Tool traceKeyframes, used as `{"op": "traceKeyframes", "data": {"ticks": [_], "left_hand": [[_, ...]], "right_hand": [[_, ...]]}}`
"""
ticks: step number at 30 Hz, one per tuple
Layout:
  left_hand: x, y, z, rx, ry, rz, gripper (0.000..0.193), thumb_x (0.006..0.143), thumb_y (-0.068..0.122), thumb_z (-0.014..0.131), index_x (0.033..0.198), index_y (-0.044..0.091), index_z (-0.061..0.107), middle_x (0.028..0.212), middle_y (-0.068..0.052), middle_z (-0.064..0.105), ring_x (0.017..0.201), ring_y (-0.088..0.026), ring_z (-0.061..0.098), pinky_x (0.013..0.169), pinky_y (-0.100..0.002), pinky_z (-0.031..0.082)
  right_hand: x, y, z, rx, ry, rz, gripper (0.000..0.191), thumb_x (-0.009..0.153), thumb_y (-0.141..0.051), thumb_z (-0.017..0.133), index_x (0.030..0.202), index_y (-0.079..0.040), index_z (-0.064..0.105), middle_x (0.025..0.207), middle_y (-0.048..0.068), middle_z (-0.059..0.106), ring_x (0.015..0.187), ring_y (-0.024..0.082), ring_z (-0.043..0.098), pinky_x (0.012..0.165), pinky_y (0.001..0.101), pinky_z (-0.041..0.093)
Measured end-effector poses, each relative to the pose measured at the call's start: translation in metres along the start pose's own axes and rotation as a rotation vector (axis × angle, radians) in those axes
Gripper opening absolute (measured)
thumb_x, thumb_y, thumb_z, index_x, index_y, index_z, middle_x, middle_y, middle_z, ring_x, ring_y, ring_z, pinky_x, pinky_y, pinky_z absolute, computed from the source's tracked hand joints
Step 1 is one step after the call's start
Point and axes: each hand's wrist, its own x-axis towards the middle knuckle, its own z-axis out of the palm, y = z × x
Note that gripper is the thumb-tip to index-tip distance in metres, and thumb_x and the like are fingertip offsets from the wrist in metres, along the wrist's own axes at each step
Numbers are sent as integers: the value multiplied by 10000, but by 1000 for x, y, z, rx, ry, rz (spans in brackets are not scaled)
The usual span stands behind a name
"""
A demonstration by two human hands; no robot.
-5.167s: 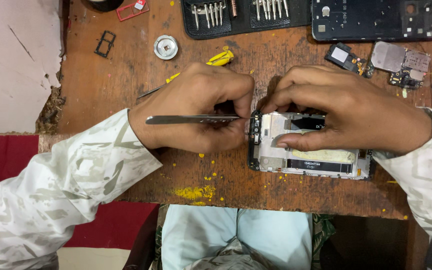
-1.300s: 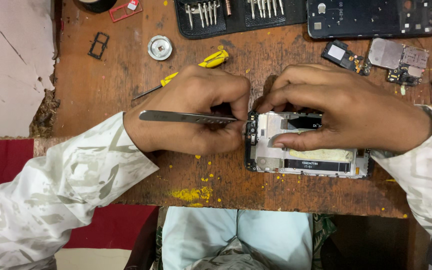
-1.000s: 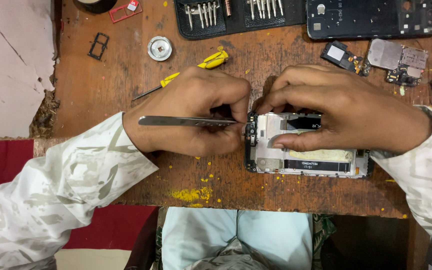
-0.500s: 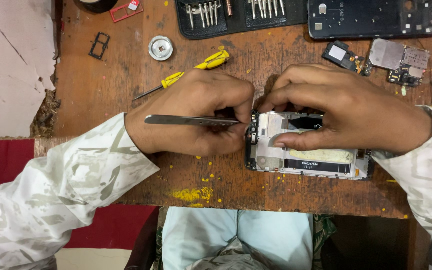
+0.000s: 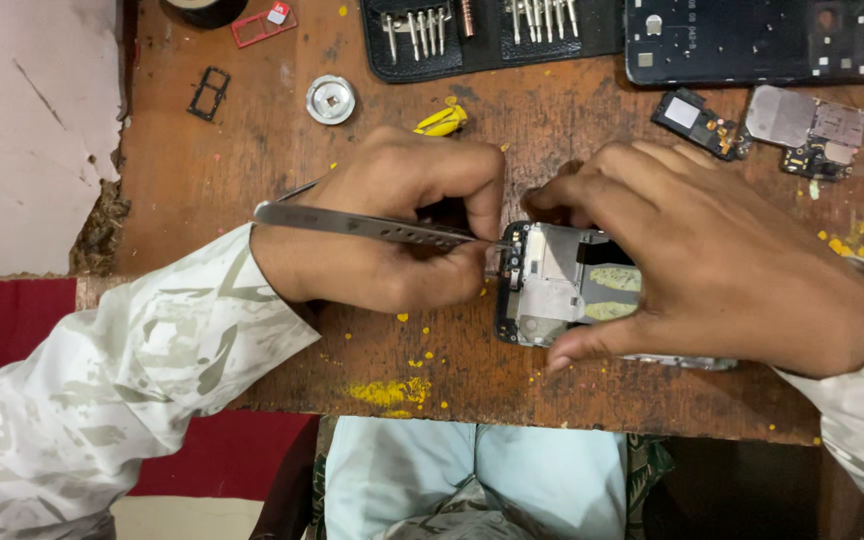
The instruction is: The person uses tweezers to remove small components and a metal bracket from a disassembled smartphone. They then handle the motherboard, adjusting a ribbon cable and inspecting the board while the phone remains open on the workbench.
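- The left hand (image 5: 392, 230) was closed around a pair of steel tweezers (image 5: 372, 228), pinched between thumb and forefinger, with the tips laid against the left edge of an opened phone frame (image 5: 552, 285) at the centre of the frame.
- The right hand (image 5: 712, 260) was curled over the phone frame from the right, its fingers (image 5: 592, 340) pressing the frame down onto the tabletop (image 5: 252, 180); nothing else was gripped in it.
- Compared with the views from a second or so before, little was changed: the tweezers were kept nearly level and their tips were held at the same corner of the frame, so the fine work there was judged to be still under way.
- Just above the left hand, a yellow-handled screwdriver (image 5: 440, 121) was largely hidden by the knuckles.
- At the upper left, a round silver disc (image 5: 330, 99), a small black card tray (image 5: 208, 94) and a red card holder (image 5: 264, 22) were laid apart.
- Along the top edge, a black case of screwdriver bits (image 5: 482, 30) and a dark back panel (image 5: 752, 40) were set.
- At the upper right, a small black circuit piece (image 5: 697, 120) and a silver shielded board (image 5: 807, 125) were seen, with yellow crumbs scattered over the wood.
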Motion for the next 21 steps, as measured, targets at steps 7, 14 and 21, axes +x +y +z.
{"op": "traceKeyframes", "data": {"ticks": [7,14,21], "left_hand": [[3,6,2,94,36,40,177,865,90,766,979,41,640,875,-81,681,788,-232,698,693,-344,528],[8,11,8,140,32,105,187,1027,196,773,1109,63,669,997,-70,735,908,-248,744,782,-344,565],[19,30,21,53,363,-18,191,990,153,801,1086,30,692,961,-80,748,824,-136,734,687,-273,570]], "right_hand": [[0,-5,-5,-58,-166,301,1024,434,-741,824,1158,-46,621,984,112,627,975,285,620,844,434,503],[3,-11,-23,-39,-373,578,826,589,-675,850,1085,-73,578,785,107,608,729,243,628,663,384,498],[-4,11,-34,734,82,511,445,883,-383,766,1169,-66,641,830,21,751,660,84,643,464,286,498]]}}
